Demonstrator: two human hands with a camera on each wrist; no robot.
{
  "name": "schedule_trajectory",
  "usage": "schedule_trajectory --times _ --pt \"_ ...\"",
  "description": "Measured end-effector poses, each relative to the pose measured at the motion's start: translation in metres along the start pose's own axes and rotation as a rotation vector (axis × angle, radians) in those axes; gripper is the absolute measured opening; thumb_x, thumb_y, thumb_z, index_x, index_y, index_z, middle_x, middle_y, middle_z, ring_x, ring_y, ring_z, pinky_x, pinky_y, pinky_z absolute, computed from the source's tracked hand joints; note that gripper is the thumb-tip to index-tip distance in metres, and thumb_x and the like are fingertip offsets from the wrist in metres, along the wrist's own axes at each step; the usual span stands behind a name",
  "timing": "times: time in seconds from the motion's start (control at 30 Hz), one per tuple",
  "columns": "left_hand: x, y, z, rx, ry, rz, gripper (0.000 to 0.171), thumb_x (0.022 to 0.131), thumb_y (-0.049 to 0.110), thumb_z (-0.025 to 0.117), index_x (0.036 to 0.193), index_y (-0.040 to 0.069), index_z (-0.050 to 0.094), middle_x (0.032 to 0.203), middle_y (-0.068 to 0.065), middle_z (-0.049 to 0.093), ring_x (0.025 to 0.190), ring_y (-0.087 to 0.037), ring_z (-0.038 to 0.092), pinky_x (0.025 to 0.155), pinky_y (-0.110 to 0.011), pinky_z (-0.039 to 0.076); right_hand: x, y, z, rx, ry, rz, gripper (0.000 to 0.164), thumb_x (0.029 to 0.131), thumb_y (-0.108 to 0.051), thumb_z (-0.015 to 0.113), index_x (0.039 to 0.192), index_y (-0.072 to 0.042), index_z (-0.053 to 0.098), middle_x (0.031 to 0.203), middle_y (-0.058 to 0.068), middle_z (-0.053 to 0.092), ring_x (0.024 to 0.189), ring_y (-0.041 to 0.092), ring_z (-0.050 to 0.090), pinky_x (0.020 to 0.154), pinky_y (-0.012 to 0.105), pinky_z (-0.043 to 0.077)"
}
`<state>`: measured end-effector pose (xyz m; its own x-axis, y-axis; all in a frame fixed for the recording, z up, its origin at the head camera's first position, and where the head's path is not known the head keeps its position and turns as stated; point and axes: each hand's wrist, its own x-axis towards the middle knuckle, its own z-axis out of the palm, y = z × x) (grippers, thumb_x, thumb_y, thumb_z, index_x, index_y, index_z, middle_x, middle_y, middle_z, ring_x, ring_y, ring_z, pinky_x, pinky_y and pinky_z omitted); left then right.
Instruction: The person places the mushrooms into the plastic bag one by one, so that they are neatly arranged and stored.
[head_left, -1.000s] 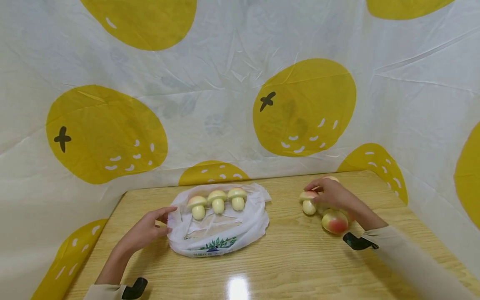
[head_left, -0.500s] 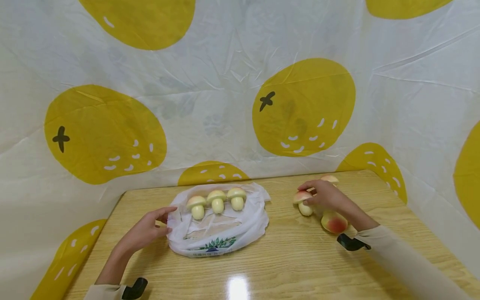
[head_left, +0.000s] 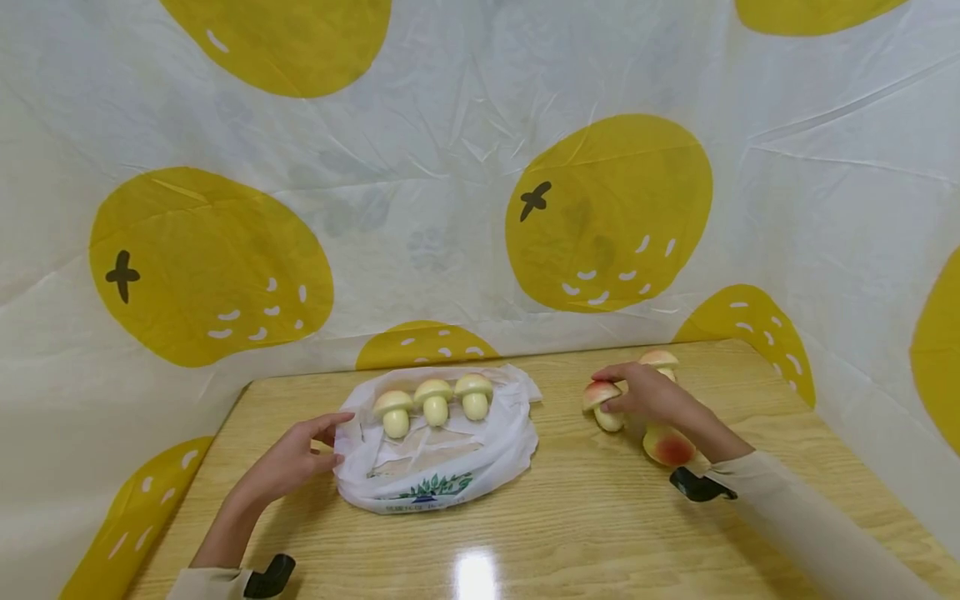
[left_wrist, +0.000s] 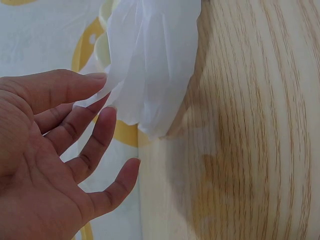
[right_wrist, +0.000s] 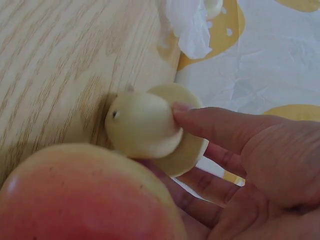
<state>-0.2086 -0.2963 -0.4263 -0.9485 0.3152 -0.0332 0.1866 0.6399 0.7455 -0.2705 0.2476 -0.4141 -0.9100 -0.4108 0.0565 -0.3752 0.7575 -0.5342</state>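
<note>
Meanwhile, nearest, the left hand (head_left: 288, 462) has not moved, its relaxed fingers (left_wrist: 95, 135) touching the bag (head_left: 438, 446) edge. Farther right, the right hand (head_left: 652, 398) pinches a mushroom (head_left: 603, 402) and has carried it left, toward the bag's three mushrooms (head_left: 435, 402). A peach (head_left: 666, 444) sits half hidden beneath the wrist; another mushroom (head_left: 660, 361) shows behind.

Lemon-print backdrop (head_left: 480, 167), wooden table (head_left: 570, 533)
</note>
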Motion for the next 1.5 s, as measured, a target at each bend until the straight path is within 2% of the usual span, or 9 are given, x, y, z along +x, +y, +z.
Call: schedule_trajectory --times 0.13,0.3,0.47,0.53,0.73,0.83,1.07,1.27,1.5 --pt "0.000 0.000 0.000 -0.002 -0.001 0.000 0.060 0.091 0.001 0.071 0.147 -0.002 0.049 0.111 -0.013 0.061 0.105 -0.028 0.054 0.076 -0.029 0.053 0.002 -0.001 0.002 0.070 -0.054 0.017 0.051 0.084 -0.001 0.074 0.133 0.008 0.060 0.133 0.027 0.061 0.086 0.026 0.053 0.063 0.031 0.040" --pt "-0.001 -0.001 0.000 0.002 0.000 0.009 0.060 0.092 0.002 0.071 0.148 -0.002 0.048 0.111 -0.013 0.061 0.105 -0.028 0.053 0.077 -0.029 0.053 0.003 -0.003 0.002 0.134 -0.096 0.031 0.062 0.076 0.008 0.069 0.137 0.010 0.055 0.136 0.031 0.055 0.073 0.022 0.044 0.057 0.029 0.034" --pt "-0.001 -0.001 0.000 0.010 0.005 0.012 0.060 0.092 0.002 0.071 0.148 -0.002 0.049 0.111 -0.012 0.061 0.105 -0.027 0.054 0.078 -0.029 0.053 0.003 -0.002 0.003 0.096 -0.100 0.023 0.063 0.075 0.006 0.073 0.135 0.009 0.056 0.134 0.029 0.058 0.092 0.028 0.052 0.069 0.033 0.042" --pt "-0.001 -0.001 0.000 0.013 0.005 0.012 0.060 0.092 0.002 0.071 0.148 -0.002 0.049 0.111 -0.012 0.061 0.105 -0.027 0.054 0.078 -0.029 0.053 0.003 -0.002 0.003 0.089 -0.091 0.029 0.060 0.077 0.003 0.075 0.135 0.007 0.057 0.132 0.027 0.059 0.092 0.027 0.053 0.071 0.034 0.043" --pt "-0.001 -0.002 0.000 0.013 0.005 0.010 0.060 0.092 0.002 0.071 0.148 -0.002 0.049 0.111 -0.012 0.061 0.105 -0.027 0.053 0.078 -0.029 0.053 0.006 -0.002 0.003 0.207 -0.057 0.025 0.058 0.082 -0.001 0.076 0.137 0.005 0.057 0.127 0.028 0.057 0.059 0.014 0.039 0.053 0.027 0.035" --pt "-0.001 -0.003 0.000 0.009 0.005 0.014 0.061 0.092 0.003 0.071 0.148 -0.002 0.049 0.111 -0.012 0.061 0.105 -0.027 0.053 0.077 -0.029 0.053 0.009 -0.005 0.001 0.275 -0.052 0.021 0.058 0.084 -0.002 0.076 0.138 0.005 0.056 0.128 0.031 0.054 0.061 0.014 0.042 0.054 0.027 0.040" --pt "0.000 -0.003 0.001 0.029 0.009 0.015 0.060 0.092 0.003 0.071 0.148 -0.001 0.049 0.111 -0.012 0.061 0.105 -0.027 0.054 0.076 -0.029 0.053 0.015 -0.014 -0.001 0.338 -0.072 0.053 0.059 0.088 -0.010 0.076 0.141 0.001 0.055 0.133 0.029 0.052 0.080 0.020 0.062 0.074 0.037 0.056" --pt "0.000 -0.002 0.001 0.025 0.001 0.016 0.061 0.091 0.002 0.071 0.147 -0.003 0.049 0.109 -0.012 0.061 0.103 -0.027 0.053 0.076 -0.029 0.052 0.022 -0.022 0.000 0.414 -0.089 0.064 0.058 0.091 -0.012 0.076 0.143 -0.002 0.053 0.138 0.028 0.046 0.091 0.023 0.066 0.084 0.044 0.058" --pt "0.001 -0.001 0.000 0.027 0.001 0.008 0.061 0.091 0.003 0.071 0.148 -0.002 0.049 0.109 -0.012 0.061 0.103 -0.027 0.053 0.076 -0.029 0.052 0.030 -0.038 -0.001 0.471 -0.089 0.089 0.064 0.092 -0.013 0.075 0.149 -0.003 0.047 0.142 0.027 0.043 0.098 0.024 0.068 0.088 0.043 0.057"
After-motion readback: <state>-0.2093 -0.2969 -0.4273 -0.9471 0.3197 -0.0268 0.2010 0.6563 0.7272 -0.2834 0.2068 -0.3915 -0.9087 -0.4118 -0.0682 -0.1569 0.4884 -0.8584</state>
